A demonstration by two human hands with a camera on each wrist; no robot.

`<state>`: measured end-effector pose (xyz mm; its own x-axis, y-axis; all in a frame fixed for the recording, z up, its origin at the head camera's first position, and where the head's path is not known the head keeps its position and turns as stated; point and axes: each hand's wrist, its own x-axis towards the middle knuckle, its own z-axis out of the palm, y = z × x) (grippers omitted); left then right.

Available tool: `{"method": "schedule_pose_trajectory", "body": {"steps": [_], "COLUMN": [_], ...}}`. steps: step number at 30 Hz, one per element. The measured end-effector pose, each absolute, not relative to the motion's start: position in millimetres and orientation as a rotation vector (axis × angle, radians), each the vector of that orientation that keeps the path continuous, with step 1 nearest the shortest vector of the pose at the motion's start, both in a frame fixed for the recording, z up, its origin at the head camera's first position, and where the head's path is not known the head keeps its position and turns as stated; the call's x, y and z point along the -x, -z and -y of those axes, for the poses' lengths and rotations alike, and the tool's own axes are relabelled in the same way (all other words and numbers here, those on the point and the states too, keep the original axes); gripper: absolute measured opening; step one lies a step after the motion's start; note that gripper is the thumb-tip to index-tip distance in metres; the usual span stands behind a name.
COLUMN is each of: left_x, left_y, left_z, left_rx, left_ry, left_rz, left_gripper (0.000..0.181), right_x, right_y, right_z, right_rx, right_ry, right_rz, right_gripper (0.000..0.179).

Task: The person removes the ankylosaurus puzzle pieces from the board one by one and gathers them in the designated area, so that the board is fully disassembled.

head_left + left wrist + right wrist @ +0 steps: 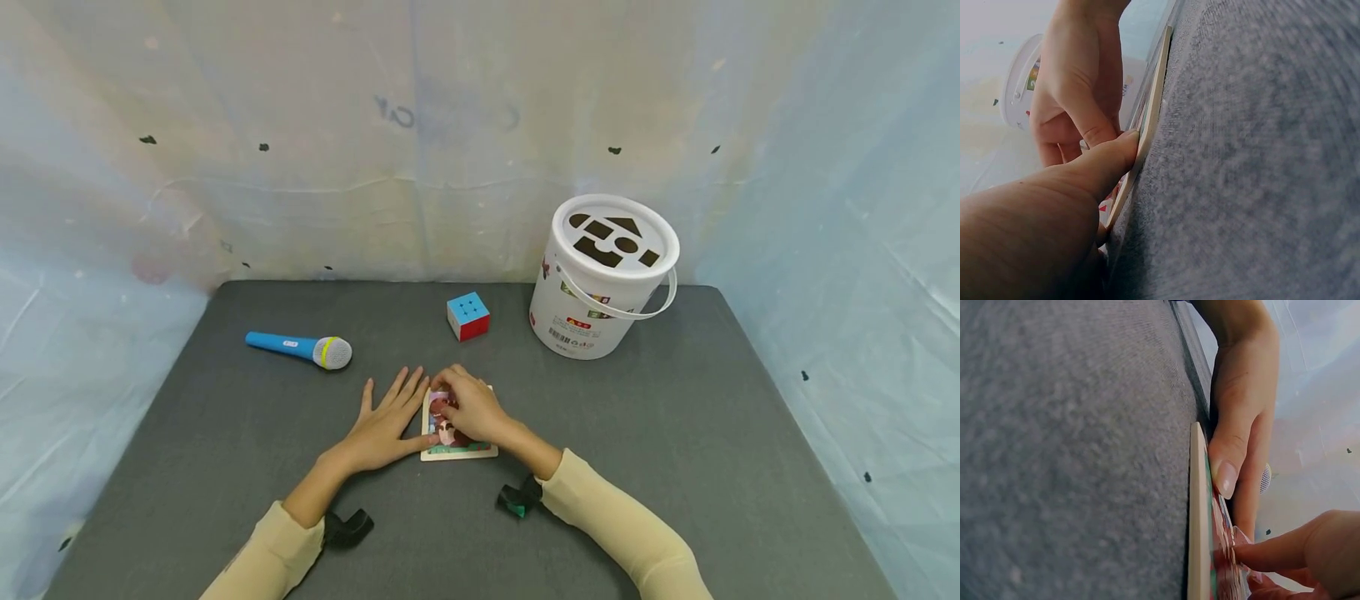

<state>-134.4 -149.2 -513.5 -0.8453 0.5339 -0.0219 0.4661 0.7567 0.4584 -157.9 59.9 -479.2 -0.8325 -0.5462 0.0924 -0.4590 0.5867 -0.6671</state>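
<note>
A small picture board (459,452) with a pale rim lies flat on the table. My left hand (384,433) is spread along its left side, fingers straight and pointing away. Its thumb (1225,478) presses on the board's near left part. My right hand (474,408) is over the upper right of the board with its fingers curled down, covering much of the picture. In the right wrist view, the right fingers (1272,553) pinch a small, thin, glossy pinkish piece (1242,537) at the picture's surface; I cannot tell exactly what it is.
A blue toy microphone (300,346) lies at the back left of the grey table (637,467). Beyond the board sits a puzzle cube (468,317). A white lidded bucket (592,292) with shaped holes and a handle stands at the back right. Plastic sheeting (480,150) hangs around the table.
</note>
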Motion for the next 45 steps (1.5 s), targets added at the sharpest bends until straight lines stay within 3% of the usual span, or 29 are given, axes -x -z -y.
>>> {"method": "schedule_pose_trajectory", "body": {"steps": [11, 18, 33, 45], "left_x": [134, 133, 134, 133], "left_y": [513, 514, 514, 512], "left_z": [149, 150, 150, 150], "left_rx": [-0.823, -0.826, -0.819, -0.812], "left_ry": [-0.699, -0.709, -0.715, -0.729], "left_rz": [-2.806, -2.81, -2.798, -2.787], "left_gripper": [0.095, 0.095, 0.096, 0.095], "right_x": [157, 159, 180, 173], "right_y": [481, 479, 474, 483], "right_z": [-62, -64, -164, -176], "right_rx": [0.955, 1.005, 0.682, 0.676], "right_ry": [1.09, 1.37, 1.444, 1.502], "right_rz": [-2.744, -2.551, -2.612, -2.584], "right_gripper": [0.025, 0.023, 0.022, 0.021]}}
